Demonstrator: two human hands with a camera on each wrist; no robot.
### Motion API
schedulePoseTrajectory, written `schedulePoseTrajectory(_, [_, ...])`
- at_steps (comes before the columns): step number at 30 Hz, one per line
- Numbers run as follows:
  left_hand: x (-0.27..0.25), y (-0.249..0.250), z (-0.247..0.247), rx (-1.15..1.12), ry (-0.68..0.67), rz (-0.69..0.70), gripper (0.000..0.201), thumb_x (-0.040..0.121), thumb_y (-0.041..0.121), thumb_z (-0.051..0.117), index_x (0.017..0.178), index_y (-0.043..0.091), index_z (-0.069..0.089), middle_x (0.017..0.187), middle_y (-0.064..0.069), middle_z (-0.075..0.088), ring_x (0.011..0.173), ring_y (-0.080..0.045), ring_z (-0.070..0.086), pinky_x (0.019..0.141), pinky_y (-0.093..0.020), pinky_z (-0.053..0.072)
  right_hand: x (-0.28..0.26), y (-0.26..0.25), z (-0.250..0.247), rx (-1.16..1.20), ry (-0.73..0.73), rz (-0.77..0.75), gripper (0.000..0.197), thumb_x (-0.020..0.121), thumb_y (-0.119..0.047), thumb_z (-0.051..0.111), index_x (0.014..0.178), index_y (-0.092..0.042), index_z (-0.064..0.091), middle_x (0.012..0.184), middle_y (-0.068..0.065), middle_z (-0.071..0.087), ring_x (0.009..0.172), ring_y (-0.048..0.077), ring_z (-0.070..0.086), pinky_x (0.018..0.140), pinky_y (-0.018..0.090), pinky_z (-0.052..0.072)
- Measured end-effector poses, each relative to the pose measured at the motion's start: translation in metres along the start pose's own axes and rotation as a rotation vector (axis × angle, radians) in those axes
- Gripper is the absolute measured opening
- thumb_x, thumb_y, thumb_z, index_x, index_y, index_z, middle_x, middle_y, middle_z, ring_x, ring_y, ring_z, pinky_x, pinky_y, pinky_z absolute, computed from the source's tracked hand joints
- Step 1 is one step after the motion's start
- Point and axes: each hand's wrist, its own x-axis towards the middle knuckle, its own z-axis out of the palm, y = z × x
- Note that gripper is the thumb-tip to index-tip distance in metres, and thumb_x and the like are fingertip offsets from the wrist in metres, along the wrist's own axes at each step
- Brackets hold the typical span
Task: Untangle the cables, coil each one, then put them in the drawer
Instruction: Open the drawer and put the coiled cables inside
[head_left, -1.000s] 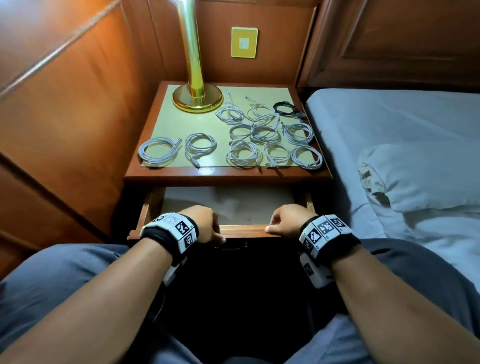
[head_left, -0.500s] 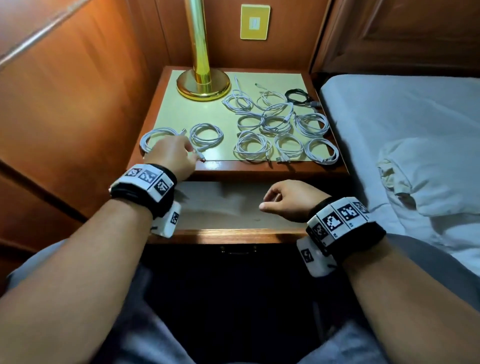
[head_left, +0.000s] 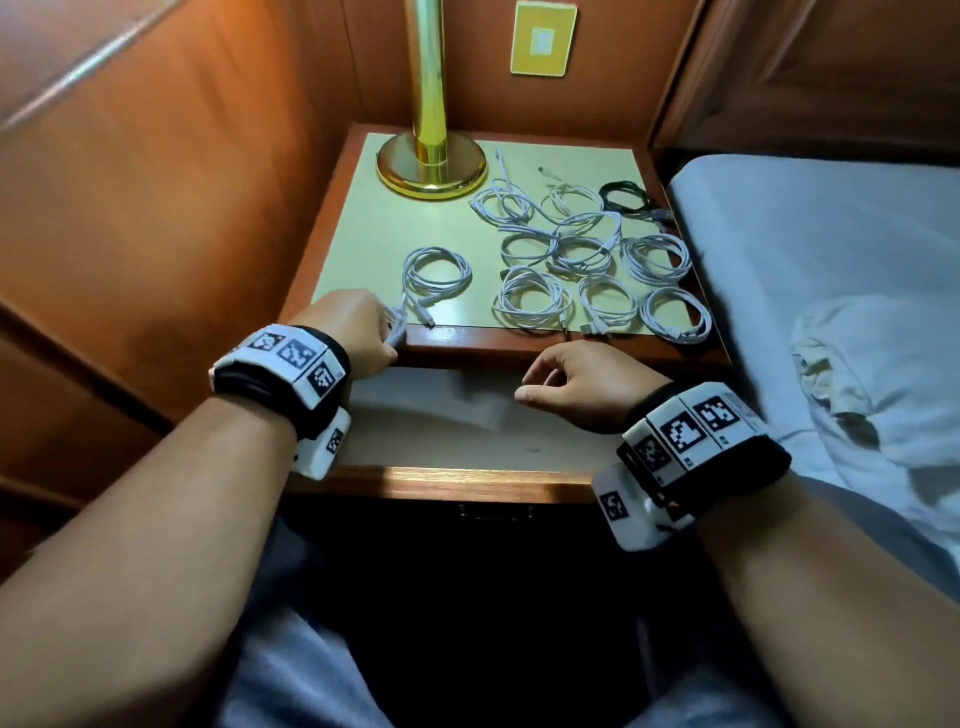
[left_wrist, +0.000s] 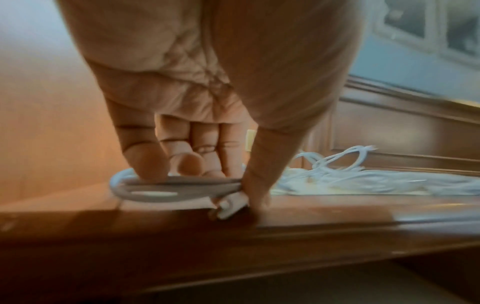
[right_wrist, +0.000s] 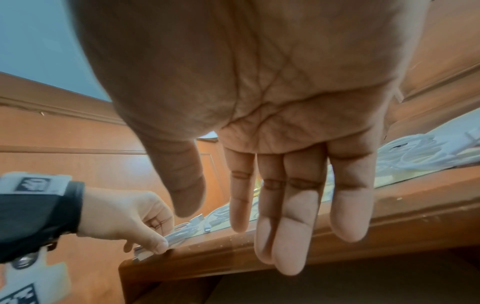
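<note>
Several coiled white cables (head_left: 532, 299) and one black cable (head_left: 623, 196) lie on the nightstand top (head_left: 363, 223). My left hand (head_left: 358, 332) pinches a coiled white cable (left_wrist: 166, 189) between fingers and thumb at the front left edge of the top; the same coil (right_wrist: 179, 233) shows in the right wrist view. Another white coil (head_left: 436, 273) lies just to its right. My right hand (head_left: 576, 384) hovers over the pulled-out drawer (head_left: 467, 480) with relaxed fingers and holds nothing, its fingers (right_wrist: 291, 226) hanging straight.
A brass lamp base (head_left: 431, 163) stands at the back left of the top. Wood panelling (head_left: 156, 234) closes in the left side. A bed with a grey sheet (head_left: 831, 234) and a pillow (head_left: 883, 374) borders the right. The drawer's pale floor (head_left: 457, 431) holds no cables.
Both hands let go of the drawer front. The left hand rose to the leftmost coil, took hold of it and drew it to the front edge. The right hand lifted over the drawer.
</note>
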Motion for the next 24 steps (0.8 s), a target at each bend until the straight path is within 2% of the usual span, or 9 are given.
schedulePoseTrajectory(2, [-0.018, 0.01, 0.0, -0.043, -0.077, 0.083, 0.021, 0.081, 0.031, 0.074, 0.074, 0.012, 0.07, 0.071, -0.005, 0.069, 0.068, -0.021, 0.062, 0.062, -0.03, 0.05, 0.003, -0.009, -0.002, 0.011, 0.005, -0.021, 0.025, 0.092, -0.044, 0.064, 0.103, -0.023, 0.073, 0.08, -0.018, 0.06, 0.08, 0.004, 0.059, 0.076, 0.022, 0.043])
schedulePoseTrajectory(5, [-0.041, 0.017, 0.01, -0.078, -0.206, 0.178, 0.019, 0.08, 0.035, 0.078, 0.075, 0.019, 0.069, 0.074, 0.004, 0.07, 0.072, -0.014, 0.064, 0.064, -0.027, 0.05, 0.007, -0.014, -0.007, 0.066, 0.038, -0.033, 0.023, 0.091, -0.042, 0.065, 0.101, -0.022, 0.073, 0.087, -0.009, 0.067, 0.074, 0.004, 0.059, 0.077, 0.025, 0.048])
schedulePoseTrajectory(9, [-0.034, 0.013, 0.028, 0.012, -0.284, 0.107, 0.019, 0.078, 0.031, 0.078, 0.071, 0.017, 0.066, 0.074, 0.002, 0.07, 0.069, -0.014, 0.064, 0.058, -0.024, 0.044, 0.018, -0.007, -0.008, 0.05, 0.09, 0.019, 0.022, 0.091, -0.039, 0.067, 0.1, -0.021, 0.073, 0.089, -0.004, 0.069, 0.073, 0.006, 0.06, 0.077, 0.026, 0.048])
schedulePoseTrajectory(14, [-0.019, 0.024, 0.042, 0.25, -0.381, 0.081, 0.042, 0.085, 0.055, 0.07, 0.087, 0.013, 0.069, 0.087, -0.004, 0.069, 0.084, -0.025, 0.065, 0.078, -0.033, 0.055, 0.036, 0.012, -0.012, 0.017, 0.153, 0.112, 0.014, 0.088, -0.037, 0.069, 0.093, -0.024, 0.071, 0.093, -0.002, 0.072, 0.084, 0.015, 0.066, 0.085, 0.031, 0.053])
schedulePoseTrajectory(16, [-0.01, 0.028, 0.032, 0.145, -0.243, 0.098, 0.045, 0.091, 0.056, 0.061, 0.087, 0.012, 0.07, 0.086, -0.006, 0.069, 0.083, -0.025, 0.065, 0.076, -0.033, 0.052, 0.046, 0.018, -0.014, 0.016, 0.253, 0.119, 0.011, 0.087, -0.037, 0.07, 0.093, -0.028, 0.066, 0.097, -0.002, 0.071, 0.089, 0.017, 0.066, 0.088, 0.035, 0.054])
schedulePoseTrajectory(18, [0.004, 0.031, 0.014, -0.069, 0.049, 0.11, 0.033, 0.095, 0.046, 0.061, 0.089, 0.014, 0.068, 0.086, -0.005, 0.066, 0.087, -0.027, 0.064, 0.072, -0.031, 0.045, 0.055, 0.019, -0.015, -0.008, 0.346, 0.08, 0.018, 0.086, -0.035, 0.069, 0.101, -0.029, 0.064, 0.107, 0.001, 0.067, 0.094, 0.017, 0.062, 0.09, 0.033, 0.051])
schedulePoseTrajectory(20, [0.021, 0.035, 0.0, -0.173, 0.249, 0.09, 0.03, 0.093, 0.039, 0.065, 0.115, 0.02, 0.062, 0.112, -0.009, 0.061, 0.102, -0.029, 0.06, 0.082, -0.036, 0.047, 0.064, 0.017, -0.013, -0.093, 0.366, 0.009, 0.035, 0.087, -0.032, 0.069, 0.12, -0.025, 0.06, 0.125, 0.006, 0.056, 0.107, 0.02, 0.058, 0.095, 0.032, 0.046])
schedulePoseTrajectory(22, [0.034, 0.035, 0.0, -0.087, 0.181, 0.038, 0.054, 0.092, 0.043, 0.064, 0.141, 0.03, 0.044, 0.137, -0.014, 0.045, 0.119, -0.036, 0.052, 0.097, -0.046, 0.046, 0.073, 0.016, -0.008, -0.182, 0.292, -0.005, 0.053, 0.088, -0.031, 0.069, 0.137, -0.024, 0.05, 0.139, 0.008, 0.044, 0.121, 0.025, 0.053, 0.101, 0.037, 0.044])
schedulePoseTrajectory(24, [0.044, 0.035, 0.007, 0.001, 0.066, -0.033, 0.061, 0.091, 0.05, 0.063, 0.145, 0.032, 0.04, 0.141, -0.017, 0.039, 0.127, -0.041, 0.044, 0.102, -0.051, 0.042, 0.079, 0.018, -0.002, -0.217, 0.204, 0.028, 0.062, 0.089, -0.031, 0.068, 0.145, -0.023, 0.042, 0.143, 0.009, 0.039, 0.125, 0.029, 0.051, 0.104, 0.042, 0.044])
